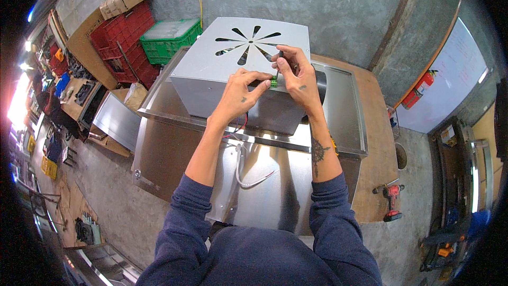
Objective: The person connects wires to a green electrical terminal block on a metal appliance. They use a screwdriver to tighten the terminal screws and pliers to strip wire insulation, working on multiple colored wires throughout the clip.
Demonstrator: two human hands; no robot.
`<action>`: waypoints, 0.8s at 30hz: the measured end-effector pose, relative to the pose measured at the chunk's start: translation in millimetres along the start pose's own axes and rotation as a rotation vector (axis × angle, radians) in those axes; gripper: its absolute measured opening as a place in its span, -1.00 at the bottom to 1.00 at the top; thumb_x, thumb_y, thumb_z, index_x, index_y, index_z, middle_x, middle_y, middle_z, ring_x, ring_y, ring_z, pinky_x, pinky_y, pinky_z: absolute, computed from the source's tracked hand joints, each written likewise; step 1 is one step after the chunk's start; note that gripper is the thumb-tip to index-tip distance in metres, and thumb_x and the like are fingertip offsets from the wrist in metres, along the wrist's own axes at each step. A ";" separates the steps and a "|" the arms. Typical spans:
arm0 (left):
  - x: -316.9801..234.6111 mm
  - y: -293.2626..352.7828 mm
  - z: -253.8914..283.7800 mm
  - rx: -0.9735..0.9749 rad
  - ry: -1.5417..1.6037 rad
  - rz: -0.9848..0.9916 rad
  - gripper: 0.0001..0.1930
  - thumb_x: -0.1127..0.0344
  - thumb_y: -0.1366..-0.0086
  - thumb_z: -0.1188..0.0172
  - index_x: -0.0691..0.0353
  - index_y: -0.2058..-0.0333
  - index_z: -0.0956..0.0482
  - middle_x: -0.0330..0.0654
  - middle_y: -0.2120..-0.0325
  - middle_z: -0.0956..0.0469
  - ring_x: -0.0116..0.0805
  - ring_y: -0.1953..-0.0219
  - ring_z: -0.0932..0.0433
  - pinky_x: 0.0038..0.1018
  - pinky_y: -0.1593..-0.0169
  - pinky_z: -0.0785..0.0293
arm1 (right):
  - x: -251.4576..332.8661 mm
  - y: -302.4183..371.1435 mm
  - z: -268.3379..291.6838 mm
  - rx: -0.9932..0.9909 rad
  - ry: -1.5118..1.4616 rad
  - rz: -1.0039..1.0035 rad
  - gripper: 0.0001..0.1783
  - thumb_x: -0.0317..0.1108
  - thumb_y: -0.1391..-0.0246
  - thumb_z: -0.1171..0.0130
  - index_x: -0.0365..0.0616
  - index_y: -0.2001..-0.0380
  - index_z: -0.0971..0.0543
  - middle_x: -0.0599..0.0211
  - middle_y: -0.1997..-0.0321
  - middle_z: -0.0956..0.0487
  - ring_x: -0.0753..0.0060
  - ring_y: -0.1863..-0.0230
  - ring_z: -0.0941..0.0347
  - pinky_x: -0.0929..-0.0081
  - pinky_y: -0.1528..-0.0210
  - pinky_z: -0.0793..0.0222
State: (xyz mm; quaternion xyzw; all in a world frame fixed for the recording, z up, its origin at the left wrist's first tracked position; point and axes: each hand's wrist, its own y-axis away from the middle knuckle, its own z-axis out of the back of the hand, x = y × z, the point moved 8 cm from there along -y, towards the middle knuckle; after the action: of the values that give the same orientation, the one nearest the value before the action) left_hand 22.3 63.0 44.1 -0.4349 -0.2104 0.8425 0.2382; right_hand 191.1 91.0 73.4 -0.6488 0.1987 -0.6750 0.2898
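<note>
A silver metal box [201, 61] with a flower-shaped vent cut in its top stands on a stainless steel bench. On the box's near top edge my left hand [241, 94] pinches a small green terminal block [273, 81]. My right hand [299, 79] grips a small screwdriver [279, 63], held upright with its shaft down at the block. Red and black wires [242, 123] hang below my left hand. Nearer to me, a grey-white cable [239, 172] with bared ends lies curled on the shiny steel surface.
A red cordless drill [392, 200] lies at the wooden board's right edge. Red crates [124, 42] and a green crate [170, 39] stand at the back left. A fire extinguisher [422, 89] hangs at the right. Another person [55, 107] is far left.
</note>
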 end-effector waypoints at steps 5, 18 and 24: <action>-3.1 -1.1 0.7 0.007 0.009 -0.018 -0.72 0.12 -0.48 -0.35 0.06 -0.04 -0.83 -0.24 0.16 -0.75 -0.22 0.09 -0.48 -0.32 -0.08 -0.45 | 7.1 0.2 -0.2 0.006 0.169 0.045 -0.64 -0.34 -0.45 -0.32 -0.12 -0.23 -0.60 0.40 0.11 -0.61 0.53 0.07 -0.57 0.49 -0.04 -0.52; -2.9 -1.2 1.0 0.002 -0.014 -0.027 -0.71 0.14 -0.47 -0.36 0.09 -0.04 -0.82 -0.25 0.08 -0.79 -0.22 0.08 -0.52 -0.29 -0.14 -0.43 | 2.5 0.7 -1.1 0.017 0.077 0.001 -0.57 -0.32 -0.45 -0.32 -0.14 -0.30 -0.60 0.33 0.03 -0.66 0.50 0.05 -0.63 0.47 -0.03 -0.54; -5.5 -1.1 3.4 -0.001 0.004 -0.018 -0.72 0.16 -0.46 -0.37 0.12 -0.02 -0.83 -0.22 0.11 -0.80 -0.21 0.09 -0.53 -0.27 -0.06 -0.50 | 11.8 1.6 -3.9 0.014 0.237 0.070 -0.62 -0.35 -0.49 -0.23 -0.17 -0.29 -0.60 0.31 0.04 -0.67 0.49 0.06 -0.63 0.48 -0.07 -0.54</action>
State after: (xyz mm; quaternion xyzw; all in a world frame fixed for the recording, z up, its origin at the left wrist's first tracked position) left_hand 22.5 60.2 50.0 -0.4348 -0.2143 0.8394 0.2459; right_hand 187.6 81.7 81.0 -0.5550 0.2494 -0.7378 0.2922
